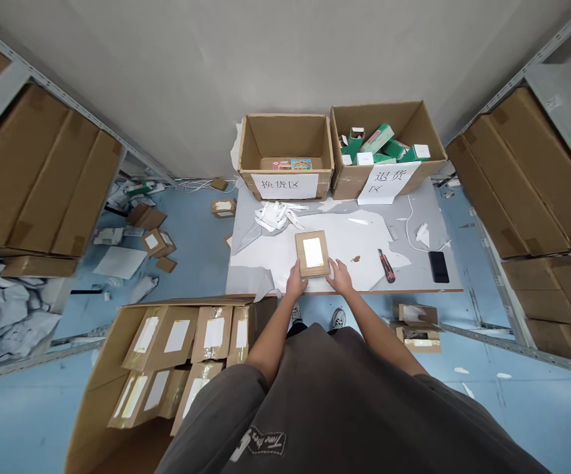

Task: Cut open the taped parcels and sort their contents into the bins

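A small brown cardboard box (308,268) with a white label (314,253) on top is at the front middle of the table. My left hand (295,283) has its fingers closed on the box's near left corner. At the near right corner, my right hand (339,276) grips the same box, thumb along its side. White paper (260,257) covers the tabletop around it. A red and black utility knife (387,266) lies to the right of my right hand. Crumpled white strips (278,215) lie just beyond the box.
Two open labelled cartons stand at the back: the left one (285,145) holds a few colourful packs, the right one (345,187) green-and-white boxes. A phone (438,266) lies at the right edge. A large carton (93,382) of labelled parcels stands at my left. Shelves flank both sides.
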A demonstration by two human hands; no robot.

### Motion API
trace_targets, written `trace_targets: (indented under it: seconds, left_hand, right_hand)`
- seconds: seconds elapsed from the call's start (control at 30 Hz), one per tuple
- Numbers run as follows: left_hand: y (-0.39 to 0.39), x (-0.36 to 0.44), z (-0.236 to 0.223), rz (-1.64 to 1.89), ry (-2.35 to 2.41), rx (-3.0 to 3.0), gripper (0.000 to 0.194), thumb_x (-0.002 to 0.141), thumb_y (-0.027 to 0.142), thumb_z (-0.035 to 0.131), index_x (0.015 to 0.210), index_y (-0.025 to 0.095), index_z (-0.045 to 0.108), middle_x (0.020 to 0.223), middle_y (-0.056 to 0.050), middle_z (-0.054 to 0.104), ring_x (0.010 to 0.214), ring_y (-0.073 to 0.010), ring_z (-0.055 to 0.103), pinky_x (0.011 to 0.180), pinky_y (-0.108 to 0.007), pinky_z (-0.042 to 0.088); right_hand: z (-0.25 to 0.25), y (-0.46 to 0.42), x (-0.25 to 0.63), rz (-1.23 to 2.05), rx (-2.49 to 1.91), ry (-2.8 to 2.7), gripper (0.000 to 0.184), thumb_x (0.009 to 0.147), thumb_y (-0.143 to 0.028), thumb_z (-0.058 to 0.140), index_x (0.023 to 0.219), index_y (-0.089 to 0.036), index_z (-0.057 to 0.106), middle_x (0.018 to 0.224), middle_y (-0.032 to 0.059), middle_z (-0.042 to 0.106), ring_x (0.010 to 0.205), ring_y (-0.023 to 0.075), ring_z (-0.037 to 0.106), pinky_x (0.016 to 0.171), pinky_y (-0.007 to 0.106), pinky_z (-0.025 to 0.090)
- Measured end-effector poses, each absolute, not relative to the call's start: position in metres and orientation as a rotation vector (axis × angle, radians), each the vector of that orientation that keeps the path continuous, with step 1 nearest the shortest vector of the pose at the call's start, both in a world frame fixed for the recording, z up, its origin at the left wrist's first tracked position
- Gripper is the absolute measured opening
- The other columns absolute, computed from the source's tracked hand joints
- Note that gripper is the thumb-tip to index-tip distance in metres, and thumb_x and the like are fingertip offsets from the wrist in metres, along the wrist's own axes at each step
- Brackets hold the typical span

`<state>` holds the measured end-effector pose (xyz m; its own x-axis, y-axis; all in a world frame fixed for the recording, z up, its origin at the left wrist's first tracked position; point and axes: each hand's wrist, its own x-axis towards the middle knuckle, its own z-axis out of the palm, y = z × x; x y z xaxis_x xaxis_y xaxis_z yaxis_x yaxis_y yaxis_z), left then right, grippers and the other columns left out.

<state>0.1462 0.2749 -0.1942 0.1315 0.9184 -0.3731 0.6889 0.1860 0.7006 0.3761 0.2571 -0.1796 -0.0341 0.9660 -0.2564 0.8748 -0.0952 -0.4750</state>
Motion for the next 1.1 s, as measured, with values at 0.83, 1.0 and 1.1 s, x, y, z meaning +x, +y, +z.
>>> trace_targets:
  seconds: [0.83, 1.0, 1.1]
  left_hand:
    - [0.267, 0.175, -0.202, 0.425, 1.536, 1.324, 0.092, 0.087, 0.043, 0.079, 0.165, 0.016, 0.037, 0.147, -0.023, 0.064, 0.135, -0.0352, 0.064, 0.109, -0.048, 0.052]
    - [0.275, 0.166, -0.181, 0.416, 1.597, 1.552, 0.103, 0.086, 0.032, 0.078, 0.172, 0.021, 0.021, 0.17, -0.023, 0.037, 0.152, -0.0378, 0.048, 0.115, -0.048, 0.049]
    - [0.287, 0.169, -0.165, 0.401, 1.516, 1.76, 0.101, 0.082, 0.03, 0.084, 0.169, 0.028, 0.032, 0.176, -0.018, 0.027, 0.158, -0.0408, 0.037, 0.121, -0.052, 0.045]
  right_hand:
    - [-0.159, 0.238, 0.329, 0.549, -1.611, -2.359, 0.08, 0.087, -0.005, 0.057, 0.164, -0.027, 0.049, 0.14, 0.0161, 0.062, 0.137, 0.0355, 0.049, 0.107, 0.051, 0.052]
    - [-0.165, 0.225, 0.344, 0.506, -1.594, -2.236, 0.067, 0.092, -0.014, 0.06, 0.158, -0.024, 0.055, 0.155, 0.0169, 0.054, 0.146, 0.0357, 0.045, 0.112, 0.054, 0.051]
    - [-0.154, 0.235, 0.366, 0.471, -1.689, -2.142, 0.06, 0.095, -0.021, 0.061, 0.155, -0.023, 0.059, 0.158, 0.0177, 0.052, 0.147, 0.0366, 0.044, 0.111, 0.054, 0.051]
